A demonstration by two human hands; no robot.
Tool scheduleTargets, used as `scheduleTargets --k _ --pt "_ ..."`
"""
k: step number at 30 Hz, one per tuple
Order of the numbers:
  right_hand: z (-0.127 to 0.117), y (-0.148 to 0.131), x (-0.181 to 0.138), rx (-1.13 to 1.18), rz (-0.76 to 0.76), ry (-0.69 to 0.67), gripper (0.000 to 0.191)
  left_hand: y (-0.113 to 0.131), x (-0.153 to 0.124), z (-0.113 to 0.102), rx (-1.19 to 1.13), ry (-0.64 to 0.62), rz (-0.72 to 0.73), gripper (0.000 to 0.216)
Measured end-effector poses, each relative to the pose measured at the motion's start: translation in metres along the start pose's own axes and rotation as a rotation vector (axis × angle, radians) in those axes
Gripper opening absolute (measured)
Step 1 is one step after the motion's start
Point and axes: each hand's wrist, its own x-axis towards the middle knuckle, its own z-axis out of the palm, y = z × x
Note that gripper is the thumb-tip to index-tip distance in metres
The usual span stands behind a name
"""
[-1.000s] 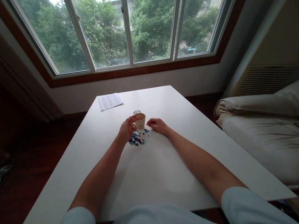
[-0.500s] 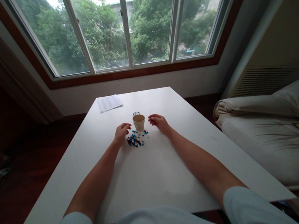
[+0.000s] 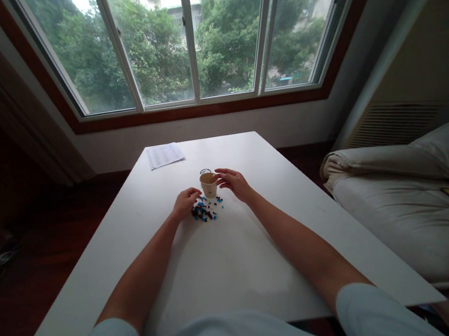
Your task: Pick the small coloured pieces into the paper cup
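A small tan paper cup (image 3: 209,186) stands upright near the middle of the white table (image 3: 231,258). Just in front of it lies a scatter of several small blue, black and red pieces (image 3: 206,210). My left hand (image 3: 185,203) rests at the left edge of that scatter, its fingers curled together; what they hold, if anything, is too small to see. My right hand (image 3: 233,182) reaches to the cup's right rim with thumb and fingertips pinched close over the opening; anything between them is too small to make out.
A small dark ring-shaped thing (image 3: 205,170) lies right behind the cup. A printed sheet of paper (image 3: 165,155) sits at the table's far left. A cream sofa with bedding (image 3: 419,198) is close to the table's right side. Windows face the far end.
My left hand left the cup and dropped to the scatter's left edge. My right hand lifted from the table and moved left to the cup's rim.
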Motion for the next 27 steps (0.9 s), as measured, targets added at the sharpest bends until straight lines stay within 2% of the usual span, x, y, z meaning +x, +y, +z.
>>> scheduleTargets --k 7,10,12,15,18,21,24,27 --pt "0.001 -0.002 -0.002 -0.077 -0.015 0.019 0.033 0.005 -0.001 -0.002 0.009 -0.034 -0.012 0.035" --pt "0.001 -0.003 -0.001 -0.191 -0.052 0.009 0.03 0.006 -0.001 -0.006 0.124 -0.053 -0.001 0.034" --pt "0.002 -0.002 -0.001 -0.31 -0.078 -0.034 0.029 0.008 -0.002 -0.011 0.228 -0.114 0.02 0.032" --pt "0.004 -0.001 -0.003 -0.501 -0.068 -0.14 0.03 0.013 -0.005 -0.018 0.357 -0.239 0.064 0.028" --pt "0.004 0.001 -0.008 -0.725 -0.002 -0.35 0.031 0.018 -0.009 -0.026 0.386 -0.359 0.07 0.023" --pt "0.005 0.0 -0.013 -0.983 0.05 -0.539 0.028 0.022 -0.011 -0.033 0.384 -0.406 0.064 0.022" --pt "0.007 -0.003 -0.016 -1.172 0.065 -0.613 0.027 0.024 -0.01 -0.041 0.397 -0.451 0.041 0.022" --pt "0.011 -0.005 -0.017 -1.267 0.073 -0.658 0.024 0.025 -0.011 -0.045 0.423 -0.492 0.035 0.024"
